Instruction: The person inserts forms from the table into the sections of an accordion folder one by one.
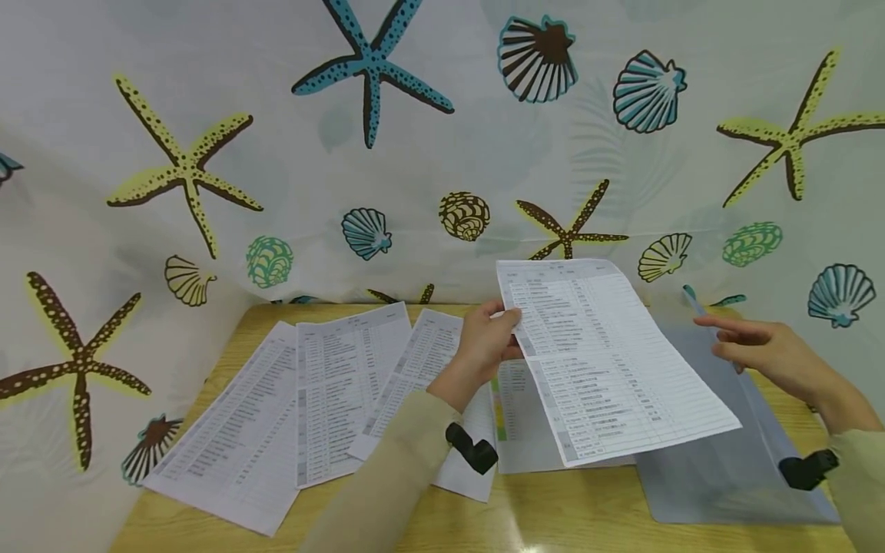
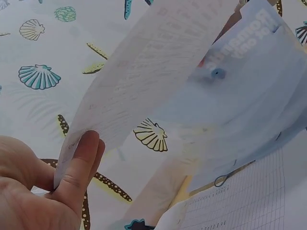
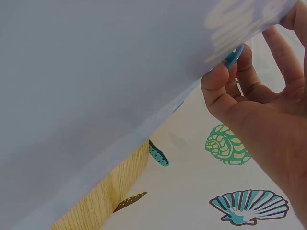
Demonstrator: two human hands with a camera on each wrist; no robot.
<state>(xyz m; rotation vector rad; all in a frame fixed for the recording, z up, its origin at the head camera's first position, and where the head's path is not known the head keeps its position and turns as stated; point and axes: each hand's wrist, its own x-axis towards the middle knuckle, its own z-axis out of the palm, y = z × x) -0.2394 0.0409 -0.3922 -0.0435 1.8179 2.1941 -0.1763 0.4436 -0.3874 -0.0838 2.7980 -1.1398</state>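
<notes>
In the head view, right of centre, a printed sheet is pinched by the left hand; at right, a translucent folder is pinched by the right hand; lower left, pages are spread on the desk. In the left wrist view, the sheet is gripped lower left; in the right, the folder's edge is held upper right.

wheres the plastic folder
In the head view, the folder lies on the table, far right, partly behind the held sheet, its edge gripped by the right hand.
</notes>
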